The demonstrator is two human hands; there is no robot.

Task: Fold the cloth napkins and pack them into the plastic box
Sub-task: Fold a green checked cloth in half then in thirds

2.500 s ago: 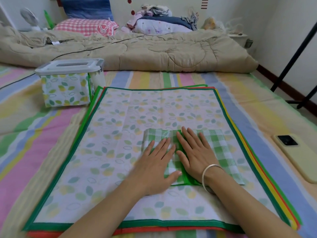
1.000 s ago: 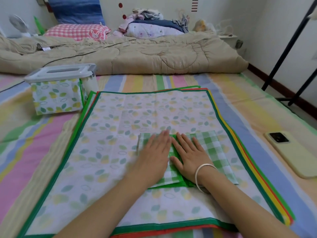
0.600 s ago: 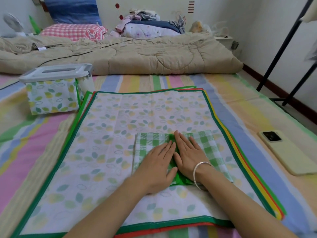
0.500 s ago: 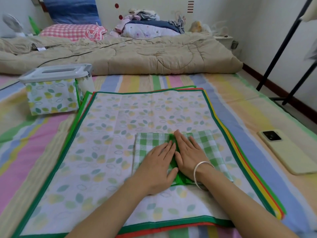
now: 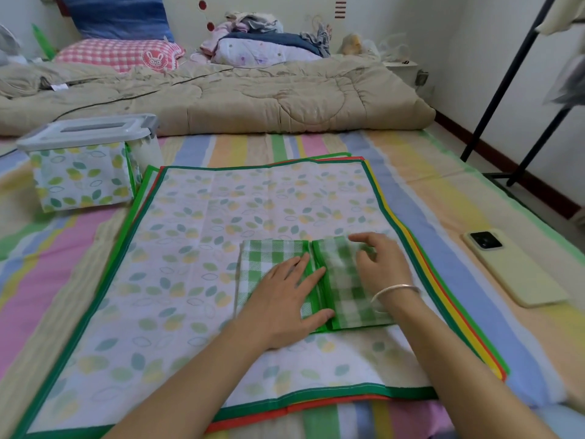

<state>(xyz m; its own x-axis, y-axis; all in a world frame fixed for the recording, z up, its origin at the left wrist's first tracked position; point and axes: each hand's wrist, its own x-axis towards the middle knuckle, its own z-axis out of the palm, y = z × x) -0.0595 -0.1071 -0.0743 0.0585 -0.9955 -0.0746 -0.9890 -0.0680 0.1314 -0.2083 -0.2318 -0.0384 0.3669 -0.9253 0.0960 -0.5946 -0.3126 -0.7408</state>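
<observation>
Your left hand (image 5: pixel 285 299) lies flat with straight fingers, holding nothing, and presses the left half of the green checked napkin (image 5: pixel 269 258), likely to pin the centre crease. Your right hand (image 5: pixel 380 264) is on the right half with bent fingers. It's blurred, so I can't tell if it pinches cloth. The napkin lies on the stack of unfolded napkins (image 5: pixel 221 210). The plastic box (image 5: pixel 82 179) is at far left, lid on, well apart.

1 head-worn wide-angle view, looking forward and down, near the striped mat (image 5: pixel 443 191)
</observation>
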